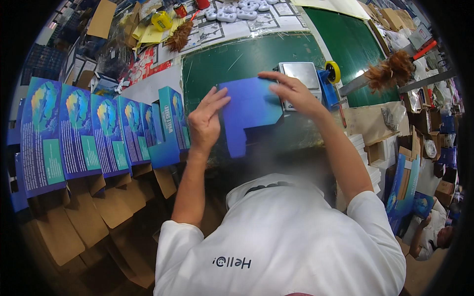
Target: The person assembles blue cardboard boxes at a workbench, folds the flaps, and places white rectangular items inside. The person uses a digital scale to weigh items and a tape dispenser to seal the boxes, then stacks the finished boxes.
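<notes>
A blue-purple printed carton with a flap hanging down on its near left side is between my two hands, above the green work surface. My left hand grips its left edge with bent fingers; the thumb is not clearly visible. At the upper right corner, my right hand holds the carton with its fingers over the edge. The carton's underside is hidden. Close beyond my right hand sits a scale with a metal plate.
A row of printed blue cartons with brown flaps stands to the left. A yellow tape roll is by the scale. White molded pieces and a yellow bottle lie at the back. Another person handles a blue box at far right.
</notes>
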Demonstrator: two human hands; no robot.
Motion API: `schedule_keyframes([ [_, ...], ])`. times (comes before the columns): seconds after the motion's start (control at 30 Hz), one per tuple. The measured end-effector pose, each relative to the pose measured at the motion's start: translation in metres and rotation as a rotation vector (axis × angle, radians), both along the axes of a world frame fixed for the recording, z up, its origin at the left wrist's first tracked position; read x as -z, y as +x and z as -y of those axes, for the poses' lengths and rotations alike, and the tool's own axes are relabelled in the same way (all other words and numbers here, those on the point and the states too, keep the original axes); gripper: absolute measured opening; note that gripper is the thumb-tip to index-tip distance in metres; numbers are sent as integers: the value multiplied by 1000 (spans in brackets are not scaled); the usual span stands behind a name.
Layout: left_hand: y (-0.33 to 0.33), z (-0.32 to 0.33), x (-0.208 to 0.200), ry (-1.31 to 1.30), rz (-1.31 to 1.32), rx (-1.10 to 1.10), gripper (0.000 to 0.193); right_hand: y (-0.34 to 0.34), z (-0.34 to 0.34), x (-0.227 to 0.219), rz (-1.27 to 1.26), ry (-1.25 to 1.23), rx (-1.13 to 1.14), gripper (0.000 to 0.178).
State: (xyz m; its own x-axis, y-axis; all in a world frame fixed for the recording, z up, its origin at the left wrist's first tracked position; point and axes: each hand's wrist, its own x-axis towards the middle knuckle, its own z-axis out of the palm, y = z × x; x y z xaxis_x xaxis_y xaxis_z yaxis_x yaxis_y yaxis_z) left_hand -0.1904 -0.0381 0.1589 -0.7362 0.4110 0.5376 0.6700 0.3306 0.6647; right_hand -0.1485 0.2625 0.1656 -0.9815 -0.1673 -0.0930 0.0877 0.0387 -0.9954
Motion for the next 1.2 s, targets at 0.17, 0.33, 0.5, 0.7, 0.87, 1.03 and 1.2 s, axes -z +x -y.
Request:
schedule_keyframes([
  [0.17, 32, 22, -63, -486, -78, 284, 43, 28, 29, 0, -310, 441, 303, 60],
  [0.33, 42, 20, -70, -621, -117, 324, 44, 115, 69, -2, -675, 511, 576, 21],
  [0.5, 31, 16, -63, -474, -142, 344, 40, 149, 138, 43, -115, 173, 525, 34],
  [0.7, 33, 15, -59, -679, -342, 345, 72, 135, 129, 79, -153, 81, 616, 17],
  [0.87, 56, 7, -28, -597, -349, 326, 79, 142, 117, 77, -134, 110, 653, 20],
  [1.03, 74, -4, -13, -502, -388, 189, 60, 158, 31, 84, -40, 371, 850, 24],
  [1.2, 82, -23, -18, -517, -276, 107, 61, 138, -129, 122, -26, 686, 1170, 31],
])
